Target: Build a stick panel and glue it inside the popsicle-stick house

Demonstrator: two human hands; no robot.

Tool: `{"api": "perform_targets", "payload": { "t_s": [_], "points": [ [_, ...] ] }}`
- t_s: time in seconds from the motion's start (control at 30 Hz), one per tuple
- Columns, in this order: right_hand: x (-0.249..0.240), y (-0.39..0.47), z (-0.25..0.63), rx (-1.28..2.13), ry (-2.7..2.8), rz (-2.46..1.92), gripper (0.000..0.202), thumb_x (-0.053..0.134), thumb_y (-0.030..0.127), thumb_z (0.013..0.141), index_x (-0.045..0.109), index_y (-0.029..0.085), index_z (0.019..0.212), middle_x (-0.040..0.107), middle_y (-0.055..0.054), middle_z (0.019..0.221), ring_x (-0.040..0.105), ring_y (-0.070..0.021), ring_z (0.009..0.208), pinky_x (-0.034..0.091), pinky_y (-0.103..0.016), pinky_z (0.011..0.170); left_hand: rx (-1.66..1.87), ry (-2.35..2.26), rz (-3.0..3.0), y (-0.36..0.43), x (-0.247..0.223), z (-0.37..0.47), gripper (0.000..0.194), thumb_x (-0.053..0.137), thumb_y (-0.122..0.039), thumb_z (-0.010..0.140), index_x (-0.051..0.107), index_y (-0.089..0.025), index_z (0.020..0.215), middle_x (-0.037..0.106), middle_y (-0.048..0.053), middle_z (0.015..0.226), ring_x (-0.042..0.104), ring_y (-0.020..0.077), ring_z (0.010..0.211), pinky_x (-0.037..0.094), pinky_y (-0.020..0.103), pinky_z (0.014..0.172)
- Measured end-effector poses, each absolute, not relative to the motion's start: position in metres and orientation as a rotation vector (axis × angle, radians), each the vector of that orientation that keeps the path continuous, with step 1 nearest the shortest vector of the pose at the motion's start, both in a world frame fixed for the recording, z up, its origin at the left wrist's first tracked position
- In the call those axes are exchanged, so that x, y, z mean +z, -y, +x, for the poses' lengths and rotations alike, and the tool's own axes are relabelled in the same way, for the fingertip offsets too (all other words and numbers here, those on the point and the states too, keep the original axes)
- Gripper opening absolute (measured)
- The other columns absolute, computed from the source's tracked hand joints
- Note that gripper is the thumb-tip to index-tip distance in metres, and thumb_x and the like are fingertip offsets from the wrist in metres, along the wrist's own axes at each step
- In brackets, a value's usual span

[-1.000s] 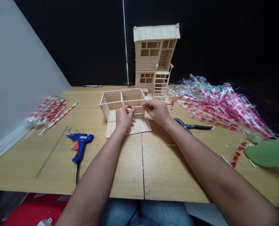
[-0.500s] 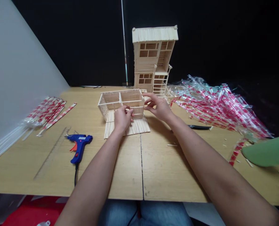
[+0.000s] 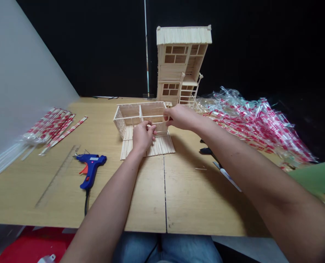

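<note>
In the head view, the model (image 3: 140,110) on the table (image 3: 146,204) has walls (image 3: 120,126) and deck (image 3: 162,146) in place but no roof (seemingly part-done, its top remaining), the left hand (image 3: 143,136) at its front, the right hand (image 3: 180,116) at its right end, both grips unclear.

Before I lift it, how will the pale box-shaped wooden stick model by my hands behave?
The pale box-shaped wooden stick model is probably light: thin sticks enclose mostly open space. Its closely laid base sticks should stay fairly stiff. The slender upper front rail near your left hand may snap if squeezed.
</note>
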State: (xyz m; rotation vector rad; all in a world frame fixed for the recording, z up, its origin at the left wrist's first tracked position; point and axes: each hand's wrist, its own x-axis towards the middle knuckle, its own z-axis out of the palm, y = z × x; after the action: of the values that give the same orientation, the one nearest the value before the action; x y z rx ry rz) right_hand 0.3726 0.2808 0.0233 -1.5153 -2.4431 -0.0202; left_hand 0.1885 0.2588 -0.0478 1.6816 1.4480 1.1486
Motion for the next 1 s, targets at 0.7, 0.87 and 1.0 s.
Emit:
{"api": "perform_targets", "payload": {
  "t_s": [0.7, 0.87, 1.0],
  "points": [
    [0.019, -0.286, 0.364, -0.046, 2.475, -1.638, 0.021, 0.086, 0.021, 0.066, 0.076, 0.023, 0.085, 0.067, -0.006, 0.079, 0.061, -0.0217, 0.073, 0.037, -0.031, 0.061, 1.198, -1.484, 1.692, -0.257, -0.053, 0.191, 0.011, 0.058, -0.028, 0.090, 0.064, -0.018, 0.092, 0.072, 0.002, 0.071, 0.058, 0.0098, 0.043, 0.040, 0.019, 0.043],
    [0.016, -0.284, 0.361, -0.089, 2.440, -1.643, 0.021, 0.084, 0.019, 0.068, 0.077, 0.021, 0.087, 0.068, -0.009, 0.090, 0.062, -0.0223, 0.076, 0.040, -0.031, 0.063, 1.203, -1.480, 1.685, -0.256, -0.050, 0.191, 0.010, 0.059, -0.028, 0.089, 0.062, -0.018, 0.090, 0.072, 0.002, 0.070, 0.059, 0.0100, 0.043, 0.041, 0.019, 0.043],
    [0.018, -0.282, 0.360, -0.068, 2.473, -1.655, 0.020, 0.080, 0.021, 0.071, 0.076, 0.019, 0.091, 0.068, -0.010, 0.096, 0.063, -0.0230, 0.084, 0.043, -0.030, 0.069, 1.202, -1.452, 1.655, -0.257, -0.049, 0.191, 0.010, 0.060, -0.027, 0.088, 0.061, -0.017, 0.089, 0.073, 0.002, 0.070, 0.059, 0.0103, 0.043, 0.042, 0.019, 0.043]
  ]
}}
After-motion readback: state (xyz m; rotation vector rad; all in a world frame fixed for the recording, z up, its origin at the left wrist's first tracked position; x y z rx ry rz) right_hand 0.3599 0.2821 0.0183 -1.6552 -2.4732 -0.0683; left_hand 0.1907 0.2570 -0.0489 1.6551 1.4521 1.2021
